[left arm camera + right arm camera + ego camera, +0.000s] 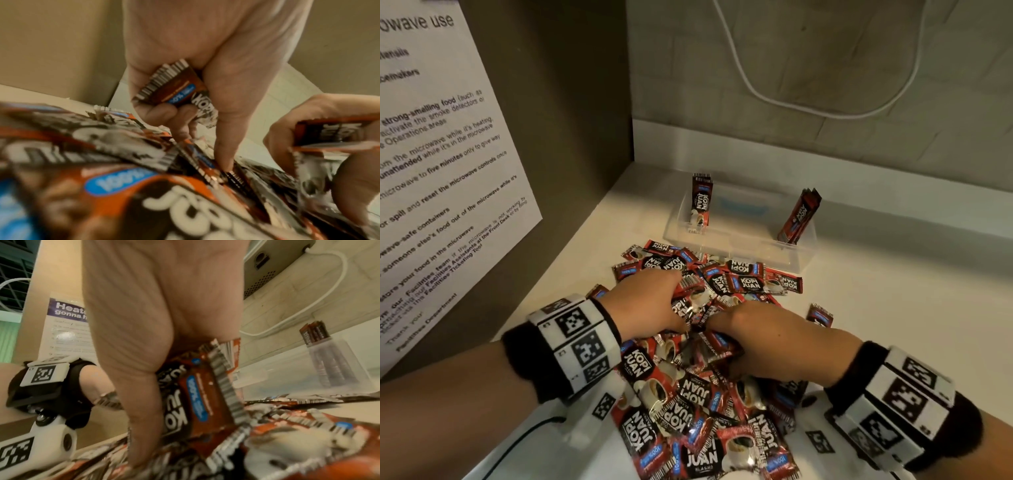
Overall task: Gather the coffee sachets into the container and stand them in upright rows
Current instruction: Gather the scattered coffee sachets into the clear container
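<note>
Biggest thing first: the pile of loose sachets [698, 359] spread flat on the surface [893, 291] is still huge, so I'd say you're barely into this job. It runs from just in front of the container right down past your wrists and out the bottom of the head view, so no way to tell how many there are.

The clear container [739, 236] sits behind the pile near the wall. Only two small bunches are standing in it: one bunch [701, 200] at the left end, pretty upright, and a tilted bunch [799, 216] leaning in the right corner. No real rows yet, and the middle looks bare.

Your left hand [650, 301] has its fingers [164, 113] curled round a little stack of sachets, with one finger poking down into the heap. Your right hand [767, 339] is doing the same, fingers [144, 402] wrapped round a few. How many each holds is anyone's guess; the wrist views are blurry and your palms cover most of them.
</note>
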The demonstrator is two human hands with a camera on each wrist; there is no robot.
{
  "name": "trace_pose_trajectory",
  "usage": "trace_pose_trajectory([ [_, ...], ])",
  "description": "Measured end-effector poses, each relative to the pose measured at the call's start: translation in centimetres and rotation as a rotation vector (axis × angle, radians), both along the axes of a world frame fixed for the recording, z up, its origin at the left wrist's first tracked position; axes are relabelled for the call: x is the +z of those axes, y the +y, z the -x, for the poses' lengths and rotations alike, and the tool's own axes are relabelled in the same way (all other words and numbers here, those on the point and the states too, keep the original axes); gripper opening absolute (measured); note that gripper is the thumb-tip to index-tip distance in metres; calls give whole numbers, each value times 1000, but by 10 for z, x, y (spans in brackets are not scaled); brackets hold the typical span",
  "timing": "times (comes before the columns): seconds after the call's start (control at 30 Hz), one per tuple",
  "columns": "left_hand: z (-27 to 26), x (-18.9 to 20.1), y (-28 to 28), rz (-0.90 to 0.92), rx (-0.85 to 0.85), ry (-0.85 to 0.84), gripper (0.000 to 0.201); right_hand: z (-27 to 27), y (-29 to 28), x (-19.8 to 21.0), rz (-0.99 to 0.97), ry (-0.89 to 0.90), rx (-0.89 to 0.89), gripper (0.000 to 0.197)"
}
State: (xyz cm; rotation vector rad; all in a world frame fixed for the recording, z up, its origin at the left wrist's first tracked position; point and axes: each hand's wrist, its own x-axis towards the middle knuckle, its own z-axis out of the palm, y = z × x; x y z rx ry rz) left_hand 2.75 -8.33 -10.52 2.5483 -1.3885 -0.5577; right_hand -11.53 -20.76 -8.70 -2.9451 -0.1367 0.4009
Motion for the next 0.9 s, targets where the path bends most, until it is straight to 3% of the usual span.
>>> trace_pose_trajectory([
  [0.17, -6, 9, 2, 37, 7, -8, 18, 7, -18, 17, -168, -95, -101, 14],
  [0.27, -9, 17, 8, 7, -26, 50, 12, 10, -30, 25, -244, -152, -234, 29],
  [0.4, -12, 30, 22, 14, -31, 207, 8, 10, -35, 25, -277, -171, -304, 21],
  [0.5, -9, 41, 33, 29, -47, 340, 26, 3, -28, 19, -176, -130, -271, 34],
  [0.73, 6, 56, 53, -202, -309, 262, 29, -11, -12, -3, 10, 41, -290, 45],
  [0.9, 12, 32, 54, -315, -444, -66, 56, -11, -17, 1, -83, -19, -275, 25],
])
